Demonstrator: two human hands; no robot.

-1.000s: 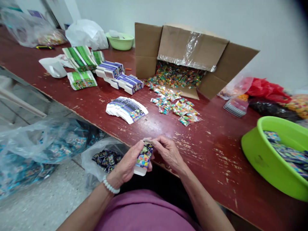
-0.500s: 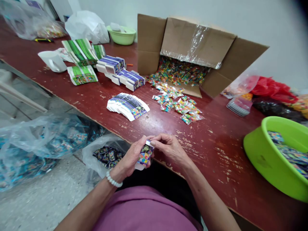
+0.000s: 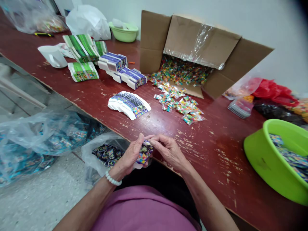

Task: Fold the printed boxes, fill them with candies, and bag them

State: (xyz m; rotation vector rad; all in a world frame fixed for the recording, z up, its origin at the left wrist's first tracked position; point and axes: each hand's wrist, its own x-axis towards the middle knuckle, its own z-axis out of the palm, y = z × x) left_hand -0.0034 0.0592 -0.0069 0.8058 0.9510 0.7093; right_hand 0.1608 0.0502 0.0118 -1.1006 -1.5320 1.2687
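Note:
My left hand [image 3: 133, 153] is wrapped round a small printed carton [image 3: 145, 153], purple and dark with colourful pictures. A white flap [image 3: 138, 166] sticks out at its lower end. At the upper end, the bent fingers and thumb of my right hand [image 3: 166, 146] pinch the carton's edge; the fingertips partly hide that end. Ahead on the table lies a fanned stack of flat purple cartons [image 3: 130, 105]. To its right are several clear packets of coloured candy [image 3: 184, 107]. Dark wrapped packets [image 3: 107, 155] fill a plastic bag below the table edge, left of my hands.
An opened cardboard box [image 3: 202, 41] of candy packets stands at the back. A green tub [image 3: 267, 160] holding printed packs is at right. Bundled purple cartons [image 3: 133, 77], green cartons [image 3: 83, 71] and a white mug [image 3: 53, 57] stand back left. Bags of blue packets [image 3: 69, 131] lie at lower left.
The white flap at the carton's upper end shows less now, and my right fingertips are still on that end. My left thumb is more upright. The view has shifted slightly.

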